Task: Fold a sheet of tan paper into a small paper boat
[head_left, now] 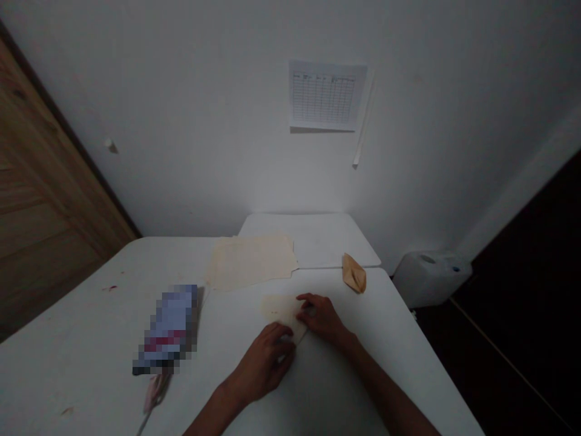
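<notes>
Apparently mid-fold, left hand (269, 358) and right hand (321, 316) touch paper (275, 304) toward the right edge of the desk (390, 345), their grip unclear; pressing flat seems called for.

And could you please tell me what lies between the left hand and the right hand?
In the head view, a thin cream paper piece lies between the left hand and right hand.

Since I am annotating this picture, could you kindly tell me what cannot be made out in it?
In the head view:
Small pale sheet: partly hidden by the left hand and right hand.
Wall chart: its writing is too small to read.
Bluish object: blurred by pixelation.
Both forearms: cut off by the bottom edge.
</notes>
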`<state>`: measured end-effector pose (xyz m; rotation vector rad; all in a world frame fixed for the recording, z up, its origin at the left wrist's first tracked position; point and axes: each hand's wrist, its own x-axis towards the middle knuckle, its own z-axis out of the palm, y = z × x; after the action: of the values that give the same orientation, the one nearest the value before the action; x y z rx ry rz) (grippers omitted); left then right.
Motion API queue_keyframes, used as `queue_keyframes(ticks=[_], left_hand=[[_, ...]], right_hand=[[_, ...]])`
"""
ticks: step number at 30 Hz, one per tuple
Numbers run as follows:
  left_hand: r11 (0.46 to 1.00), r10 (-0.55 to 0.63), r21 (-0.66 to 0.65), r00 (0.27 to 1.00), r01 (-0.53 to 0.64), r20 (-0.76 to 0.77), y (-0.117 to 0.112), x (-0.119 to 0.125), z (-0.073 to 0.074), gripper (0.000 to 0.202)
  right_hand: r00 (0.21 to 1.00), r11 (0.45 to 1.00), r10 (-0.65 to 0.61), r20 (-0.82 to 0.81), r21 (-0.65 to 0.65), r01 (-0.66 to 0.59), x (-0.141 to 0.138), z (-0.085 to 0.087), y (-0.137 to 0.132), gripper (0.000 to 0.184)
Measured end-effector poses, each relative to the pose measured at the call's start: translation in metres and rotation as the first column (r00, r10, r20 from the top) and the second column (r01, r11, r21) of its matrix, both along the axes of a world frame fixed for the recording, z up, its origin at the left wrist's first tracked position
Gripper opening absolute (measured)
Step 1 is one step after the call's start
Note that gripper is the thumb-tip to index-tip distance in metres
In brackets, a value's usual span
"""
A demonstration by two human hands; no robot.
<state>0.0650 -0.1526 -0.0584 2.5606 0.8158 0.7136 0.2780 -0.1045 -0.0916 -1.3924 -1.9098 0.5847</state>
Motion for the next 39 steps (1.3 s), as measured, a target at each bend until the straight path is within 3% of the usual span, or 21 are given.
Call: queue_keyframes(ticks=[9,18,23,31,39], left_hand=[[0.988,0.153,0.011,0.988,-0.153,0.036,0.015,0.014,-0.018,0.007],[0.991,0.121,0.069,0.989,-0.116,-0.089,0.015,0.013,-0.015,0.017],[0.992,0.108,0.067,0.99,-0.102,-0.092,0.015,0.012,-0.016,0.019],[0.996,0.08,0.035,0.993,-0.077,-0.089,0.013,0.015,-0.003,0.014],[0.997,0.075,0.023,0.993,-0.073,-0.092,0.015,0.014,-0.006,0.013]], right_hand=[[0.999,0.999,-0.039,-0.003,0.017,0.039,-0.003,-0.003,-0.002,0.042],[0.999,0.998,-0.052,-0.012,0.021,0.052,-0.006,-0.002,-0.001,0.044],[0.998,0.998,-0.055,-0.01,0.025,0.055,-0.007,-0.002,-0.001,0.043],[0.999,0.999,-0.035,-0.008,0.032,0.035,-0.007,0.0,-0.001,0.045],[0.999,0.999,-0.032,-0.002,0.029,0.033,-0.006,-0.001,-0.001,0.045]])
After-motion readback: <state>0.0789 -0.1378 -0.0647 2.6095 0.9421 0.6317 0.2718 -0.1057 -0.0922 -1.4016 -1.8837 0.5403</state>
